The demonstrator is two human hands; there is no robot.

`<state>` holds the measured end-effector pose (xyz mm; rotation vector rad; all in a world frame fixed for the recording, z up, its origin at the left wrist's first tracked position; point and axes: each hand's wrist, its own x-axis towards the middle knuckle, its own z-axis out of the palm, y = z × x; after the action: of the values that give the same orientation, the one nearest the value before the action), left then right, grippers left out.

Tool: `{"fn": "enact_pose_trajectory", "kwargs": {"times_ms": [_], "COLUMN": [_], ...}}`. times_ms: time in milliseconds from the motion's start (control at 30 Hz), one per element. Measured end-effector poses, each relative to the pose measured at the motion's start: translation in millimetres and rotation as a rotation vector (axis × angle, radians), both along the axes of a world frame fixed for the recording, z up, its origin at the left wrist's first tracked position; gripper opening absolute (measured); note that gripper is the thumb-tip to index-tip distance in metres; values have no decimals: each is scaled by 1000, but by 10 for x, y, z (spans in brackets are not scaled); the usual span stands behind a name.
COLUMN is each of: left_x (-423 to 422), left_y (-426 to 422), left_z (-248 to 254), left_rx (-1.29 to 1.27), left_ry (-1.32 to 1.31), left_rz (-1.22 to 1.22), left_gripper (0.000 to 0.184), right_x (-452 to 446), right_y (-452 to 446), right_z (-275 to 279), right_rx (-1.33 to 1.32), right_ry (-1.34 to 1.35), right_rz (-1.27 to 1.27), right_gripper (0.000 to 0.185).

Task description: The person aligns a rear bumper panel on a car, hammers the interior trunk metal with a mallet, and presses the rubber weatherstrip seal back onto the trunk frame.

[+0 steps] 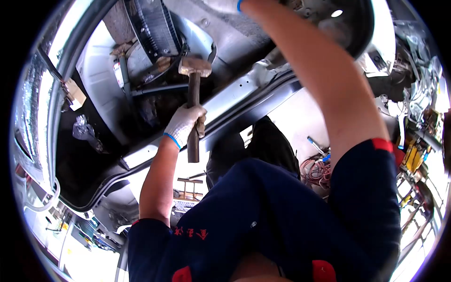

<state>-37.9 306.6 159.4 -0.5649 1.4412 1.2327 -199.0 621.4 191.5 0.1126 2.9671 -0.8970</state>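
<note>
My left hand [184, 124], in a white knit glove with a blue cuff, is wrapped round the dark handle of a short sledgehammer [194, 89]. The hammer stands roughly upright in view, its blocky worn metal head at the top, over an opening in a car body [249, 77]. My right arm reaches up across the bodywork to the top edge. Only part of my right hand [218, 4], in a white glove, shows there against a pale metal panel. Its fingers are cut off or hidden, so I cannot tell what it holds.
A rubber-edged sill [225, 120] runs diagonally below the hammer. Inside the car lie a ribbed black part [152, 28], a grey tube [124, 77] and crumpled plastic [85, 131]. Coiled red hose [317, 171] rests on the floor. Assorted parts and plastic crowd the right side.
</note>
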Motion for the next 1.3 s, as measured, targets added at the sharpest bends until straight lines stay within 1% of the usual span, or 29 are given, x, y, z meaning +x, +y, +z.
{"fn": "enact_pose_trajectory", "kwargs": {"times_ms": [33, 100, 133, 200, 233, 300, 333, 400, 467, 533, 600, 633, 667, 700, 733, 767, 800, 833, 867, 900, 933, 1000, 1067, 1100, 1133, 1167, 1200, 1267, 1300], "left_x": [35, 138, 178, 281, 334, 458, 507, 563, 536, 446, 309, 216, 99, 11, -106, -220, -266, -326, -378, -425, -475, -491, -491, -497, -504, -555, -466, -582, -653], "left_y": [-24, -109, -76, -77, -133, -163, -189, -245, -289, -235, -152, -61, -45, -159, -241, -237, 83, 259, 519, 556, 626, 705, 621, 580, 603, 620, 563, 638, 657], "left_z": [-60, -174, -113, -53, -90, 12, 9, 43, 4, 6, -24, -74, -209, -690, -1131, -1454, -1220, -895, -427, -436, -380, -245, -268, -133, -137, -147, -130, -227, -279], "left_rx": [-10, -28, -84, -116, -128, -155, -176, -206, -170, -171, -185, -224, -223, -117, -53, 10, -96, -135, -185, -172, -155, -191, -114, -105, -119, -97, -88, -126, -132], "left_ry": [-15, -43, -5, 72, 79, 51, 39, 31, -5, 27, 52, 96, 200, 447, 578, 708, 715, 459, 207, 190, 173, 201, 229, 262, 245, 264, 253, 207, 218], "left_rz": [-35, -108, -142, -169, -168, -114, -71, -48, 35, 29, 24, 10, -94, -97, -95, -94, -43, -57, -83, -91, -100, -155, -185, -278, -231, -222, -220, -206, -246], "left_gripper": [12, 16, 16, 18, 19, 18, 17, 15, 13, 13, 15, 17, 20, 21, 21, 21, 20, 19, 19, 19, 19, 19, 20, 21, 21, 20, 18, 17, 17], "right_x": [153, 686, 935, 1420, 1657, 2200, 2485, 3021, 3399, 3552, 3493, 3320, 3140, 2883, 2579, 2293, 2031, 1724, 1582, 1438, 1524, 1672, 1926, 1922, 1857, 1867, 1842, 1682, 1509], "right_y": [24, -40, -99, -266, -324, -435, -480, -445, -355, -265, -216, -220, -275, -383, -515, -653, -665, -488, -345, -201, -112, -195, 288, 186, 93, 27, 74, 342, 394], "right_z": [14, 200, 268, 216, 101, 319, 507, 348, 235, 210, 268, 369, 498, 744, 916, 918, 1054, 1149, 1155, 1160, 994, 774, 589, 496, 515, 531, 504, 151, 56], "right_rx": [5, -53, -84, -83, -99, -217, -321, -440, -595, -660, -653, -679, -705, -762, -812, -957, -1108, -776, -680, -602, -770, -372, -898, -831, -758, -867, -691, -627, -668], "right_ry": [17, 22, 30, 146, 206, 173, 78, -56, -211, -220, -192, -19, 143, 264, 389, 368, 341, -124, -229, -341, -100, -24, 197, 262, 334, 380, 308, 313, 427], "right_rz": [-18, -197, -282, -487, -501, -556, -594, -367, -301, -262, -218, -64, 90, 166, 239, 293, 343, 187, -14, -212, -442, -717, -803, -832, -845, -819, -846, -808, -906], "right_gripper": [51, 53, 55, 58, 61, 61, 59, 54, 42, 35, 34, 35, 36, 35, 33, 40, 48, 57, 66, 75, 84, 87, 91, 89, 88, 88, 75, 49, 33]}}
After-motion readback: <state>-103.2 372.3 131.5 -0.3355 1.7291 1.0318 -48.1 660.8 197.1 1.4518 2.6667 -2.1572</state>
